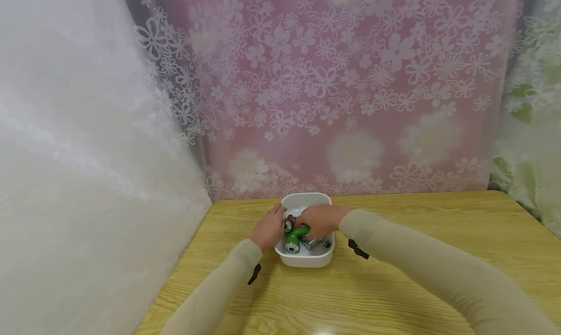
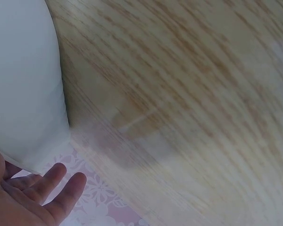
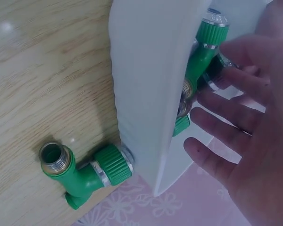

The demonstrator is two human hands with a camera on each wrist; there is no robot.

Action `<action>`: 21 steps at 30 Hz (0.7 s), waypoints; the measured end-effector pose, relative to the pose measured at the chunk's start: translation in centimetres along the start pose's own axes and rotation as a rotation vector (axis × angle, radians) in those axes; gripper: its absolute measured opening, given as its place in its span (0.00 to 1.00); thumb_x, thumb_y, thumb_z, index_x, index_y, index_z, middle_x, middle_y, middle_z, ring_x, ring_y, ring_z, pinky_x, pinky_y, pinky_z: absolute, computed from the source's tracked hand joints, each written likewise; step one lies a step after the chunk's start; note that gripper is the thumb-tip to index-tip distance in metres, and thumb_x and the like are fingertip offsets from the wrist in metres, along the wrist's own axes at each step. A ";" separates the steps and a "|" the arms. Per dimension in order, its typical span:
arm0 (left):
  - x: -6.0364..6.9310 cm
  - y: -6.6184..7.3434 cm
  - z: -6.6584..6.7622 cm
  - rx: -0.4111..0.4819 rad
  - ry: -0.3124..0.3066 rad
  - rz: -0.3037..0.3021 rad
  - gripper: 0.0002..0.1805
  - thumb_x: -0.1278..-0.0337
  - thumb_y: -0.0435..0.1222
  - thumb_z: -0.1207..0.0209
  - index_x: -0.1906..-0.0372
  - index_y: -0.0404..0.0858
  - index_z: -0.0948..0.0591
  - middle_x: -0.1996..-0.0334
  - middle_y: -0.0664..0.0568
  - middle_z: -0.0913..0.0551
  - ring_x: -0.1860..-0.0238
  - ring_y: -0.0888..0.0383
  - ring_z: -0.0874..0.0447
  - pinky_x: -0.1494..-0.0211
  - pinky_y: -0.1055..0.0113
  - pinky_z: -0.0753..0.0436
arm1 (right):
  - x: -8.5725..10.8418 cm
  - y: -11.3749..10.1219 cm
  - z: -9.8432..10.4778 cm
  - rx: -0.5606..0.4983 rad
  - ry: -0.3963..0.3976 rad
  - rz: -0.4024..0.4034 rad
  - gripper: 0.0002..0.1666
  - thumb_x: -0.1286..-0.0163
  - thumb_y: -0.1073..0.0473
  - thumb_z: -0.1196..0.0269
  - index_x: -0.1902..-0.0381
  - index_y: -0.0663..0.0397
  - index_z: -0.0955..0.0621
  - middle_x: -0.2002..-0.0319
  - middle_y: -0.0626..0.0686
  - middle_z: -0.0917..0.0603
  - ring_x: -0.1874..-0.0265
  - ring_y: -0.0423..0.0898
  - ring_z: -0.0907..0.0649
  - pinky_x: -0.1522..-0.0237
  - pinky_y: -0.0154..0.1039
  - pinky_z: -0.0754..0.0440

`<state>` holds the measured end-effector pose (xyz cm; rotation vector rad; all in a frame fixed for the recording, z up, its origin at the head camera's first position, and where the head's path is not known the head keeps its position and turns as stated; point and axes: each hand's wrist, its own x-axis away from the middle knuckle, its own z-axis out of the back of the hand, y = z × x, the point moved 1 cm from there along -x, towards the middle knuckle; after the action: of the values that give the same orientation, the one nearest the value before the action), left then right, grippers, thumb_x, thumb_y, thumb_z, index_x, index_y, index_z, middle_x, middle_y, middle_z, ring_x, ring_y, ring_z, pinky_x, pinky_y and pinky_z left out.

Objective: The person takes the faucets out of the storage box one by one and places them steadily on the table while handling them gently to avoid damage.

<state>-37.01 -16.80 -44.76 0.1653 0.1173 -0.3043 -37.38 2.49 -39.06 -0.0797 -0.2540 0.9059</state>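
Observation:
A white plastic basin (image 1: 306, 262) holds several pipe fittings. One green angled fitting (image 1: 292, 242) with a silver-ringed end lies on its left side, beside a dark fitting (image 1: 288, 224) and a silver one (image 1: 308, 243). My left hand (image 1: 268, 227) rests at the basin's left rim, fingers loosely extended; some fingertips are hidden in the left wrist view. Reaching in from the right, my right hand (image 3: 254, 103) has its fingers spread beside the green and dark fittings, thumb and forefinger closest to the dark one. Contact there is unclear.
A second green fitting (image 3: 80, 176) with a threaded end stands on the wooden table (image 1: 416, 242), against the basin's outer wall in the right wrist view. Behind the table hangs a pink floral curtain (image 1: 350, 82); whitish sheeting (image 1: 87, 155) closes the left side.

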 end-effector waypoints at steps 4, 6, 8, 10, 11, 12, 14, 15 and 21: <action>0.1 0.0 0.0 -0.002 -0.013 -0.002 0.25 0.22 0.37 0.54 0.26 0.36 0.34 0.23 0.42 0.39 0.26 0.46 0.34 0.27 0.51 0.27 | -0.6 0.0 -0.4 -0.007 -0.026 -0.007 0.22 0.31 0.55 0.35 0.39 0.44 0.18 0.46 0.45 0.14 0.52 0.40 0.17 0.45 0.42 0.18; 0.1 0.0 0.0 -0.004 -0.011 -0.012 0.25 0.22 0.37 0.54 0.26 0.35 0.34 0.23 0.41 0.39 0.26 0.46 0.33 0.27 0.52 0.27 | -0.9 0.1 -0.6 -0.012 -0.037 -0.009 0.22 0.32 0.55 0.35 0.40 0.43 0.18 0.48 0.44 0.14 0.56 0.38 0.18 0.48 0.40 0.18; 0.1 -0.1 0.0 -0.007 -0.008 -0.016 0.25 0.22 0.37 0.54 0.26 0.35 0.34 0.23 0.41 0.39 0.26 0.46 0.33 0.27 0.52 0.27 | -1.2 0.2 -0.8 -0.005 -0.046 -0.011 0.21 0.32 0.55 0.35 0.41 0.41 0.17 0.49 0.43 0.15 0.59 0.36 0.19 0.51 0.39 0.18; 0.1 -0.2 -0.1 -0.016 -0.001 -0.018 0.25 0.22 0.37 0.54 0.27 0.35 0.34 0.23 0.41 0.39 0.27 0.46 0.33 0.28 0.53 0.26 | -1.4 0.1 -0.8 -0.002 -0.057 -0.017 0.21 0.32 0.54 0.35 0.41 0.40 0.17 0.49 0.42 0.15 0.60 0.35 0.20 0.52 0.39 0.19; 0.1 -0.2 -0.1 -0.017 0.002 -0.018 0.25 0.22 0.37 0.54 0.27 0.35 0.34 0.23 0.41 0.39 0.27 0.46 0.33 0.28 0.53 0.25 | -1.5 0.1 -0.8 0.000 -0.063 -0.023 0.21 0.32 0.54 0.35 0.40 0.39 0.18 0.48 0.42 0.15 0.60 0.35 0.20 0.52 0.39 0.19; 0.0 -0.2 -0.2 -0.017 0.003 -0.017 0.25 0.22 0.37 0.54 0.26 0.35 0.34 0.23 0.42 0.39 0.27 0.47 0.33 0.29 0.53 0.25 | -1.6 0.1 -0.8 0.001 -0.071 -0.030 0.22 0.31 0.54 0.35 0.40 0.38 0.18 0.48 0.42 0.15 0.60 0.35 0.20 0.53 0.39 0.19; -0.1 -0.3 -0.2 -0.016 0.005 -0.014 0.25 0.22 0.37 0.55 0.26 0.36 0.34 0.23 0.42 0.39 0.26 0.47 0.33 0.29 0.53 0.24 | -1.7 0.0 -0.7 -0.007 -0.086 -0.048 0.23 0.31 0.54 0.36 0.39 0.37 0.19 0.48 0.42 0.15 0.61 0.37 0.20 0.54 0.39 0.19; -0.1 -0.3 -0.3 -0.014 0.005 -0.014 0.25 0.22 0.37 0.55 0.26 0.36 0.34 0.23 0.42 0.39 0.26 0.47 0.33 0.30 0.52 0.24 | -1.8 -0.1 -0.7 -0.011 -0.093 -0.058 0.23 0.31 0.54 0.35 0.39 0.37 0.19 0.48 0.42 0.15 0.61 0.37 0.20 0.54 0.39 0.20; -0.3 -0.5 -0.4 -0.010 0.006 -0.013 0.25 0.22 0.37 0.55 0.27 0.36 0.33 0.23 0.42 0.39 0.26 0.47 0.33 0.28 0.53 0.26 | -2.1 -0.1 -0.8 -0.007 -0.088 -0.065 0.23 0.33 0.59 0.34 0.41 0.36 0.18 0.51 0.41 0.15 0.63 0.38 0.20 0.57 0.37 0.20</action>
<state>-37.52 -17.10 -45.21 0.1559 0.1262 -0.3165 -38.36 0.75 -40.16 -0.0375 -0.3402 0.8448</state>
